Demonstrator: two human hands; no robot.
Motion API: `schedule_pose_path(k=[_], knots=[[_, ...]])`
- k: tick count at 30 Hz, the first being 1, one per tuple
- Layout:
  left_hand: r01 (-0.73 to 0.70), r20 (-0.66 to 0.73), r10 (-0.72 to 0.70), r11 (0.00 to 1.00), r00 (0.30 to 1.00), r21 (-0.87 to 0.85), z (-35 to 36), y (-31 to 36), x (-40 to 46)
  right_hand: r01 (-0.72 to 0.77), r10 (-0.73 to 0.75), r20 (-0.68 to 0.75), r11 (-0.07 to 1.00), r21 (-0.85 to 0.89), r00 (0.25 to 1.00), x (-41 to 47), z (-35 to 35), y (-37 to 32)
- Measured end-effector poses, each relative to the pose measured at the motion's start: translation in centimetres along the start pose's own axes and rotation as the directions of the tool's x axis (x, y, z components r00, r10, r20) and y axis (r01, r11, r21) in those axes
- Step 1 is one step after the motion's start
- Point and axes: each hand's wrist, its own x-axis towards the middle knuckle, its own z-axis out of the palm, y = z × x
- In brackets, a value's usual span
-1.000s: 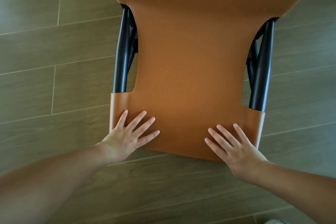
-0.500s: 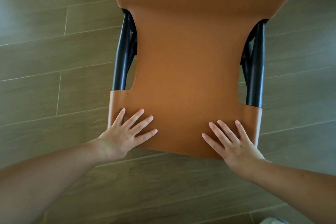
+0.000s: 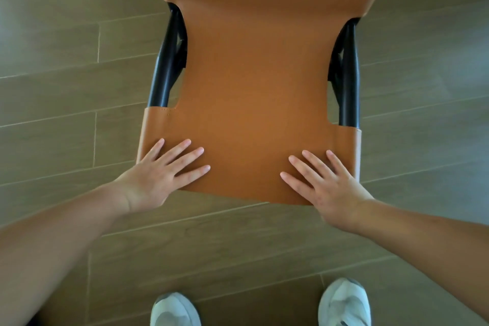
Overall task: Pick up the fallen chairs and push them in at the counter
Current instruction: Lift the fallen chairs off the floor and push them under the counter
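Wood-look floor tiles (image 3: 66,140) run under a tan leather chair (image 3: 254,92), which stands directly ahead of the person's shoes (image 3: 344,302). The left hand (image 3: 158,177) and right hand (image 3: 328,185) lie flat with fingers spread on the chair's near backrest edge, gripping nothing. The leather probably gives and slides under a palm, so the stiff black frame tubes (image 3: 349,74) at the chair's sides look the surer hold.

Your forearms are bare, with no sleeves showing, and your left hand (image 3: 158,177) and right hand (image 3: 326,185) carry no rings. Pale grey-white sneakers (image 3: 344,302) with rounded toes show at six o'clock.
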Motion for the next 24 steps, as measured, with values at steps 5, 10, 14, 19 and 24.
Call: schedule_pose_path(k=[5, 10, 14, 19, 24], knots=[[0.007, -0.225, 0.001, 0.999, 0.974, 0.033, -10.4, -2.6, -2.5, -0.002, 0.003, -0.051, 0.999, 0.033, 0.999, -3.3, -9.7, 5.1], [0.085, -0.272, -0.081, 0.996, 0.959, 0.004, -20.7, -6.6, -3.7, -0.001, 0.005, -0.081, 0.998, 0.055, 0.997, -5.3, -19.2, 10.7], [0.164, -0.184, -0.185, 0.979, 0.965, -0.121, -27.6, -10.7, -3.8, 0.033, -0.027, -0.114, 0.998, 0.049, 0.993, -5.6, -25.8, 15.5], [0.263, -0.216, -0.298, 0.948, 0.930, -0.177, -35.2, -15.3, -3.0, 0.060, -0.059, -0.181, 0.998, 0.003, 0.982, -5.6, -33.4, 21.7], [0.331, -0.254, -0.341, 0.940, 0.905, -0.083, -42.2, -19.1, -1.9, 0.062, -0.082, -0.318, 0.995, -0.073, 0.944, -5.2, -39.6, 26.9]])
